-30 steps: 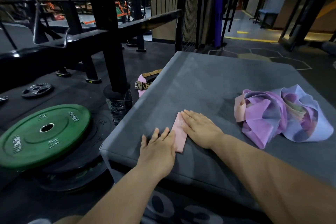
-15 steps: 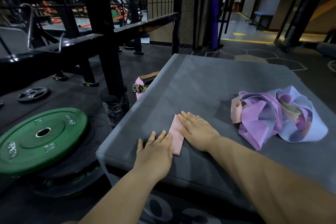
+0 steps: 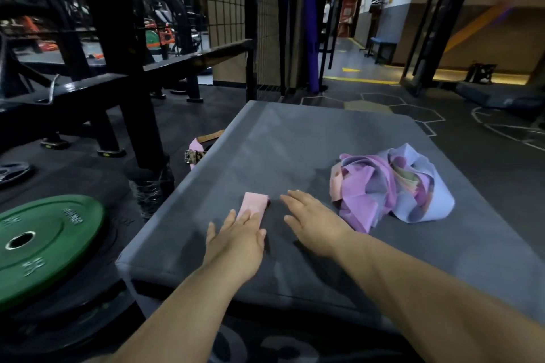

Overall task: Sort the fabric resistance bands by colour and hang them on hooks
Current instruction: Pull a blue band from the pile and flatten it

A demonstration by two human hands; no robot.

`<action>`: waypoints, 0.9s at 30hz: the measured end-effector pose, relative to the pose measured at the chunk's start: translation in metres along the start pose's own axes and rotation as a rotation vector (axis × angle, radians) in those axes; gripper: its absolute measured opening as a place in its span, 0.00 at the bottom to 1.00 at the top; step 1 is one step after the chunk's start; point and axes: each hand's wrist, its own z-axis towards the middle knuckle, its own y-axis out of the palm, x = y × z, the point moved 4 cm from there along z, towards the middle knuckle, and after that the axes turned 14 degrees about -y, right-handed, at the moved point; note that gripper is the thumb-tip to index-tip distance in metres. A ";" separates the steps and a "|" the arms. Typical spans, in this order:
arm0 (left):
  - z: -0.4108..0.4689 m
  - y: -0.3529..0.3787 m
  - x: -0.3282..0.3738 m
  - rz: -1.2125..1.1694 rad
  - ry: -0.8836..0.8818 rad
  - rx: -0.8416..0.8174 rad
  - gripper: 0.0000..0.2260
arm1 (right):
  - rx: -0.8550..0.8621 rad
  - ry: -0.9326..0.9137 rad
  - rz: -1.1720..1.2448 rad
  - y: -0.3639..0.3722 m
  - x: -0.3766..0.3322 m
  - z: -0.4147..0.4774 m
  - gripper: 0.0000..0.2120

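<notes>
Resting flat-fingered on the pink band [image 3: 256, 203], left hand [image 3: 236, 240]; right hand [image 3: 312, 222] open beside it.

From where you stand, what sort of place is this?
Most likely a gym: a green weight plate lies at left, black steel racks stand behind it, and fabric resistance bands sit heaped on a grey padded box.

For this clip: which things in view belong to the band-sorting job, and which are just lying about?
Job: folded pink band, its near end under the left hand; tangled pile of bands; right hand, flat beside the pink band; grey pad bearing them.
Lying about: green weight plate; buckled belt; small black plate; black rack.
</notes>
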 end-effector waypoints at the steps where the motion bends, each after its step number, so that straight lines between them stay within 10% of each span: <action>1: -0.002 0.001 0.010 -0.003 0.017 0.009 0.22 | 0.030 0.005 -0.016 -0.006 0.004 -0.012 0.24; 9: -0.008 0.022 0.096 -0.091 0.186 0.002 0.20 | 0.358 0.163 -0.162 -0.045 0.065 -0.112 0.12; 20: -0.009 0.046 0.176 -0.274 0.192 -0.017 0.30 | 0.368 0.495 0.120 -0.050 0.122 -0.165 0.14; 27: 0.004 0.052 0.178 -0.404 0.228 0.159 0.15 | 0.462 0.616 0.222 -0.063 0.145 -0.173 0.08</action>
